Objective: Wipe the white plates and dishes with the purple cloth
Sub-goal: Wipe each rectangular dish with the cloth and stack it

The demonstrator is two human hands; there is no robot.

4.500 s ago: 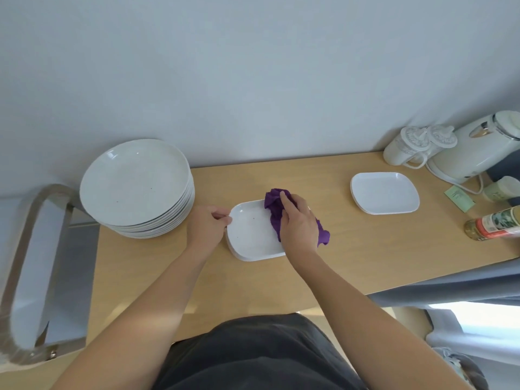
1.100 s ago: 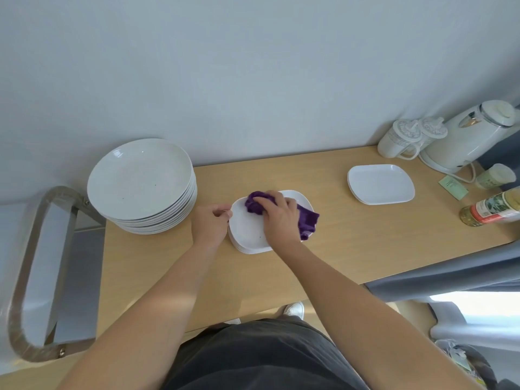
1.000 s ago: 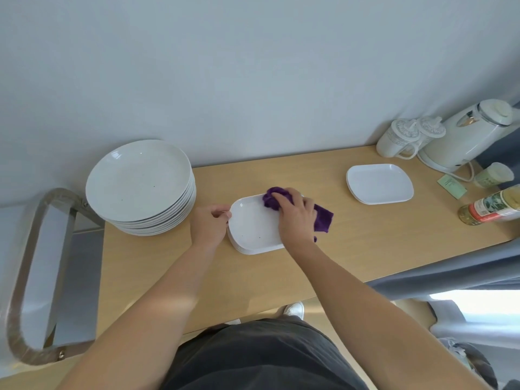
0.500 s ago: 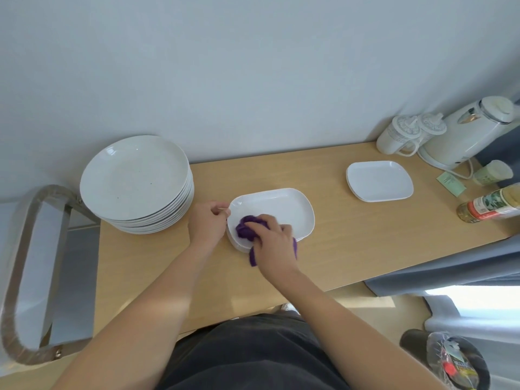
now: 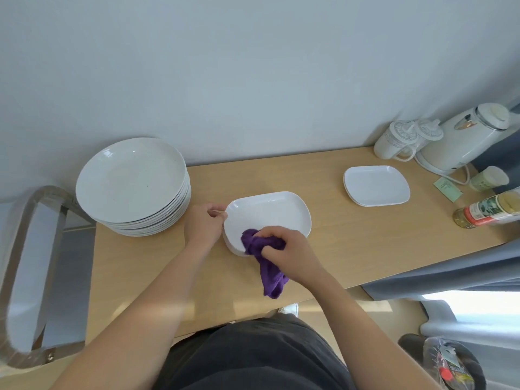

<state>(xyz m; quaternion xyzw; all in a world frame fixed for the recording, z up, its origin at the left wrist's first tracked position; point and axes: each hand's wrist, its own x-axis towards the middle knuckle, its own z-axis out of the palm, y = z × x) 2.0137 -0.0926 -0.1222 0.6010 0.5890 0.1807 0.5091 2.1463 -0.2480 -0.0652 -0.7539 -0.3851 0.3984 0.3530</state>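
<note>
Plate stack at table left; rectangular dish centre; second dish right, before kettle.

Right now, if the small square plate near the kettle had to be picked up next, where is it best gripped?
Probably by the near rim of the small square plate, coming from the front: it lies flat with a raised lip, and the cups and kettle crowd its far side.

Bare forearms, no sleeves; dark grey garment on the torso.
</note>
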